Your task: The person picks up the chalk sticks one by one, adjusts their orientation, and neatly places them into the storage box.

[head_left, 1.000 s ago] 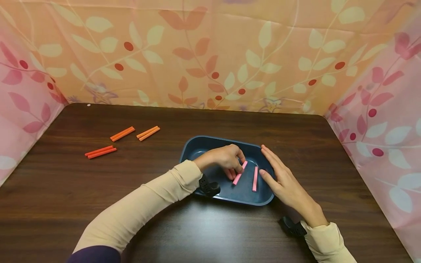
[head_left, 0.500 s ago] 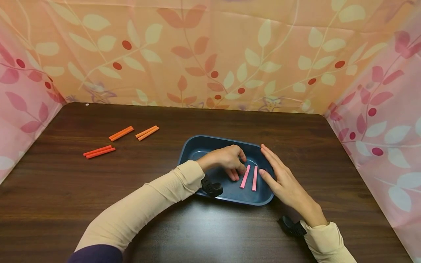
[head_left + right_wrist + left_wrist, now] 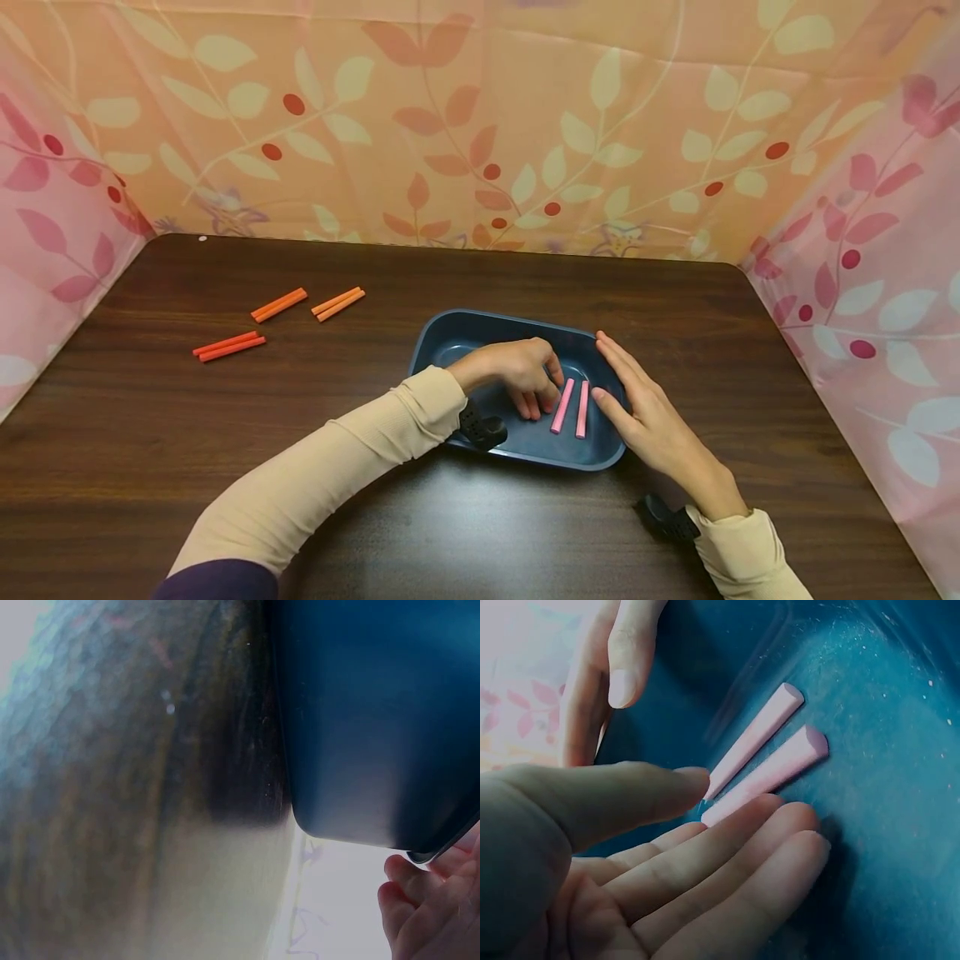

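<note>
Two pink chalk sticks lie side by side in the right part of a dark blue tray (image 3: 480, 313). The left chalk stick (image 3: 562, 406) is beside the fingers of my left hand (image 3: 525, 371), which reaches down into the tray. In the left wrist view, the thumb and loosely extended fingers are right by the near ends of the chalk sticks (image 3: 769, 769), not pinching them; contact is hard to judge. The right chalk stick (image 3: 582, 409) lies nearer my right hand (image 3: 652, 417). That hand rests against the tray's right rim, fingers straight.
On the left of the dark wooden table (image 3: 420, 279) lie a red pair of sticks (image 3: 229, 346), an orange-red pair (image 3: 279, 305) and a light orange pair (image 3: 338, 304). Floral cloth (image 3: 480, 125) stands behind and at both sides.
The left chalk stick has moved right and slightly toward me, coming nearly parallel to the other. My left hand has let go of it. My right hand has stayed put.
</note>
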Demonstrator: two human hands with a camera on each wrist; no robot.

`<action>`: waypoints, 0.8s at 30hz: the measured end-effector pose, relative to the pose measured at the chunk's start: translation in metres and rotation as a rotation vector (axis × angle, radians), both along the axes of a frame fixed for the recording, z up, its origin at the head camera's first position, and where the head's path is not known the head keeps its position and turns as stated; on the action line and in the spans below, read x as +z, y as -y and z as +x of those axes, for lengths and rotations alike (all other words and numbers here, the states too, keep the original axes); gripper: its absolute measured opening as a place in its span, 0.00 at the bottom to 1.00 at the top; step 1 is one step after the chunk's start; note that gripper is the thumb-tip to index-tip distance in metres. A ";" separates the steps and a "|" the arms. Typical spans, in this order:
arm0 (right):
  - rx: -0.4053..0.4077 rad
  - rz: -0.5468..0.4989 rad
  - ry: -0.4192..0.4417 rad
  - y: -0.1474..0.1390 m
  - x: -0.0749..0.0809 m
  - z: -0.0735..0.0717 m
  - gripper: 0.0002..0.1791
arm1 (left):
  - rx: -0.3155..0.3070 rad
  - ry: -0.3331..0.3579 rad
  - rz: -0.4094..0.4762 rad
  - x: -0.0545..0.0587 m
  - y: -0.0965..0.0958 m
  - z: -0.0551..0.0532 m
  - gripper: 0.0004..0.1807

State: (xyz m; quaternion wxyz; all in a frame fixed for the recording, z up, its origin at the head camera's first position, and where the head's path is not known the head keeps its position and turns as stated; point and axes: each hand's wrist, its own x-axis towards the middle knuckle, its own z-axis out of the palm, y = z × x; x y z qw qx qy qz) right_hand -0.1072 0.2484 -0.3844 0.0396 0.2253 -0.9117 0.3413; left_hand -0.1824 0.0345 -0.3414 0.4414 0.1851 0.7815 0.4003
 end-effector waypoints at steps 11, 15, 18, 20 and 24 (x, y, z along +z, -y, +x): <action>0.005 -0.008 0.008 0.000 0.000 0.000 0.37 | -0.083 -0.005 0.064 -0.004 -0.001 0.000 0.22; 0.011 -0.013 -0.004 0.000 -0.001 0.000 0.37 | -0.097 -0.016 0.078 -0.002 0.002 0.000 0.23; 0.012 -0.013 -0.006 -0.001 -0.001 0.000 0.37 | -0.098 -0.041 0.084 0.003 0.005 0.000 0.25; 0.011 -0.014 -0.006 -0.001 -0.001 0.000 0.37 | -0.093 -0.062 0.090 0.007 0.007 -0.001 0.26; 0.010 -0.013 -0.002 -0.001 -0.001 0.000 0.37 | -0.094 -0.105 0.100 0.015 0.013 -0.001 0.26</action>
